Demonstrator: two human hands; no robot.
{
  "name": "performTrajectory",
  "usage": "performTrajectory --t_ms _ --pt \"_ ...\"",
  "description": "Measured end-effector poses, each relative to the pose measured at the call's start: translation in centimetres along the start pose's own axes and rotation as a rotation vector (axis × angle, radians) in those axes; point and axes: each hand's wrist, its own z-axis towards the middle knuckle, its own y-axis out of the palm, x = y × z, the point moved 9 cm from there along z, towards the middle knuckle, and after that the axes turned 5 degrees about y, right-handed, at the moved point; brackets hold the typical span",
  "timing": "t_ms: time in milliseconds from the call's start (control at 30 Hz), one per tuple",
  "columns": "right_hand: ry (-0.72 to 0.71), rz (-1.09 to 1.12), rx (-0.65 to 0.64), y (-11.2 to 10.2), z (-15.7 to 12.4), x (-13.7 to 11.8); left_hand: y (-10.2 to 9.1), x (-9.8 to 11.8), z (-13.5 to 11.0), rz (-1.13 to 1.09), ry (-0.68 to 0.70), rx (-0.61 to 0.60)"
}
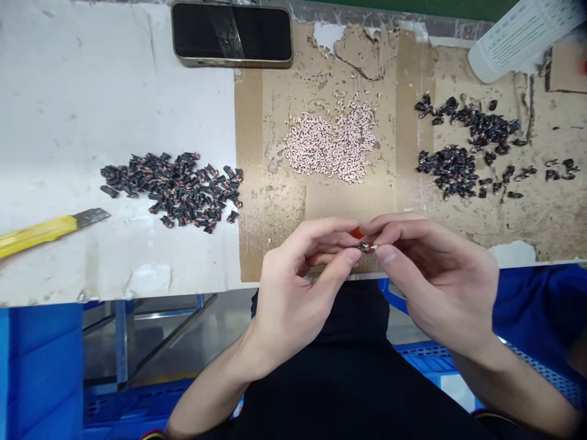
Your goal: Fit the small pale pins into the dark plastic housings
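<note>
Pinching one small dark part (367,247) between them, left hand (298,275) and right hand (435,275) meet.

Bright, even light — soft shadows, edges bowed and slightly blurred.

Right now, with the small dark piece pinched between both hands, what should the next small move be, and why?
Probably press the small dark piece together between the fingertips before releasing it. The left hand and right hand both pinch it, it sits near the front edge of the table, and how well it is seated is too small to judge.
</note>
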Motion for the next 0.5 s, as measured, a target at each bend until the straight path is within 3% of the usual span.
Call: performTrajectory --t_ms 333,400,500 --pt "0.017 0.009 -0.035 0.3 0.1 0.3 -0.3 1.7 -0.3 0.149 0.161 0.050" --pt "0.023 0.026 -0.028 0.2 0.3 0.4 -0.4 1.5 -0.1 0.088 0.116 0.072" --pt "0.025 0.091 -0.011 0.2 0.4 0.7 -0.2 0.0 0.3 -0.138 -0.094 0.075"
